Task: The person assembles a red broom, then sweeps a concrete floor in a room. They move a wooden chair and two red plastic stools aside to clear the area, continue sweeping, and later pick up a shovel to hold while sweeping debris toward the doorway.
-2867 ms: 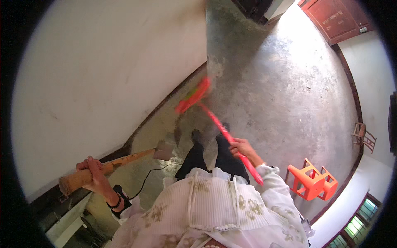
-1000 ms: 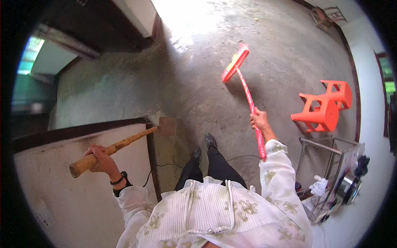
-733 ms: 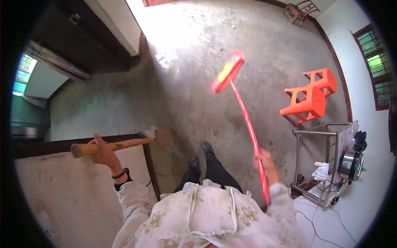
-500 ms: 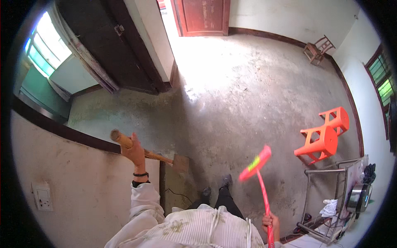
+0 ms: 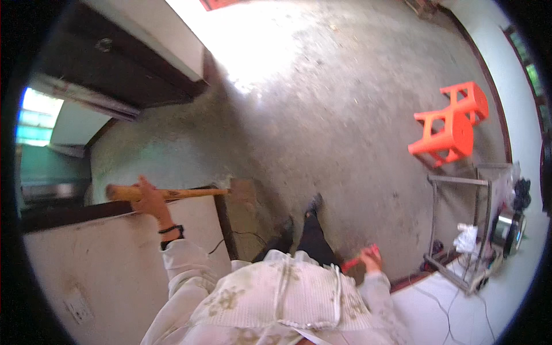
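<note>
My left hand (image 5: pixel 152 202) is wrapped around the thick end of a long wooden-handled tool (image 5: pixel 195 194), held nearly level beside the low white wall. Its flat, squarish grey-brown head (image 5: pixel 244 192) points toward the middle of the floor. On the right, close to my body, my right hand (image 5: pixel 371 261) is closed on a red-handled tool (image 5: pixel 351 264). Only short red pieces of it show on either side of my fingers; the rest is hidden or blurred.
Two orange plastic stools (image 5: pixel 445 138) lie on their sides at the right. Nearer stands a metal frame rack (image 5: pixel 460 181) with a shiny pot (image 5: pixel 509 233) and a white cloth (image 5: pixel 466 238). Thin cables run below. A dark door (image 5: pixel 115 57) is at the far left.
My view has tipped downward. My left hand has swung the wooden-handled tool left and more level. My right hand has turned and risen; the red tool's crosswise head with its yellow-green patch no longer shows.
</note>
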A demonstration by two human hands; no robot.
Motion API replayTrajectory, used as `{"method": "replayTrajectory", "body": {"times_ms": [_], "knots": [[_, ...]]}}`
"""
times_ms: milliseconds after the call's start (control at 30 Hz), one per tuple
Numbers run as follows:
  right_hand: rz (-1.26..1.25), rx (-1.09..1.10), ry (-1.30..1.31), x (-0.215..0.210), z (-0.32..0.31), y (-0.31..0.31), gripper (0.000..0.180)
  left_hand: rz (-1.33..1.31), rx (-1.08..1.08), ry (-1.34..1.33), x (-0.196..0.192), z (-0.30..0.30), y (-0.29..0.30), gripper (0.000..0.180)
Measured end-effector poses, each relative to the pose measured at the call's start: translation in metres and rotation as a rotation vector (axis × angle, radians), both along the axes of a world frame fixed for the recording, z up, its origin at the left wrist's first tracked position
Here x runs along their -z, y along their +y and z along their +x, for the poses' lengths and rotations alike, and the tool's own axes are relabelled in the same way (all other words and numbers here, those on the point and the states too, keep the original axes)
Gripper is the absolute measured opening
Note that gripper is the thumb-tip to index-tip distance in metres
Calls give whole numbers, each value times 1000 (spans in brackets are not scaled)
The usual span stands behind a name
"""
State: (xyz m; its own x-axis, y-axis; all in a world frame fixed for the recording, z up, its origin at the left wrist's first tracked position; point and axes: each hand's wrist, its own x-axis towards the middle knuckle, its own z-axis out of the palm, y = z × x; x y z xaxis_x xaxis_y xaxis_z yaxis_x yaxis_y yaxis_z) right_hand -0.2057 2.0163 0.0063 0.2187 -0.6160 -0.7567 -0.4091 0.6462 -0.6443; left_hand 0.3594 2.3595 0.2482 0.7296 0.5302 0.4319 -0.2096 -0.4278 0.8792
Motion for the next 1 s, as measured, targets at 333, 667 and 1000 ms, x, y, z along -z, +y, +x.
{"method": "replayTrajectory", "body": {"times_ms": [333,667,1000], "knots": [[906,751,-471,28,376,-9,4,163,21,-5,-21,-11,-64,22],[949,294,-860,-26,394,-92,25,101,133,-51,-33,-26,-108,20],[982,460,-620,-110,13,-81,29,904,87,-141,-17,26,-29,22]]}}
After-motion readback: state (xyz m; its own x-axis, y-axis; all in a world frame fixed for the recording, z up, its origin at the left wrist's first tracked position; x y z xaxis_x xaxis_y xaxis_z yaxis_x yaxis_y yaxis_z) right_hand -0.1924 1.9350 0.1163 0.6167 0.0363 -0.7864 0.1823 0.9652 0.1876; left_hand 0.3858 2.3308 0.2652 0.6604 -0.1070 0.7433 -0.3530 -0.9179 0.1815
